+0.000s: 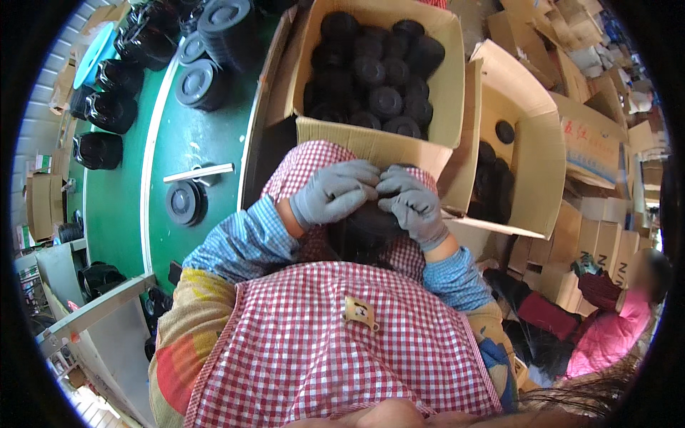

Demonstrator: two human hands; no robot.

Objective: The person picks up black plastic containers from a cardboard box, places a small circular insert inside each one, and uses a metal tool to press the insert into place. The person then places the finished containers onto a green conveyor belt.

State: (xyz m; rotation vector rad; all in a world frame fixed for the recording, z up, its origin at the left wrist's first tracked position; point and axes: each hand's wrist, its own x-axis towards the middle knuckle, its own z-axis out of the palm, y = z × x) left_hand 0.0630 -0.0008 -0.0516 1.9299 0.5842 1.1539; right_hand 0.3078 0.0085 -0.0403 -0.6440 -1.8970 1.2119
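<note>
Both of my hands, in grey gloves, come together over my lap in front of my checked apron [349,321]. Between and below them is a dark, rounded plastic part [369,227], its upper edge covered by my gloves. My left hand [335,191] has its fingers curled over the part's left upper side. From the other side my right hand [414,205] grips it, thumb and fingers bent close to my left fingertips. What the fingertips touch is hidden.
Ahead stands an open cardboard box [303,85] of black round parts. Right of it, another open carton [531,171] holds more. On the green bench [207,143] at left are stacked black discs [227,25], a single disc [184,202] and a metal bar tool [200,173]. A person in pink [606,342] sits at right.
</note>
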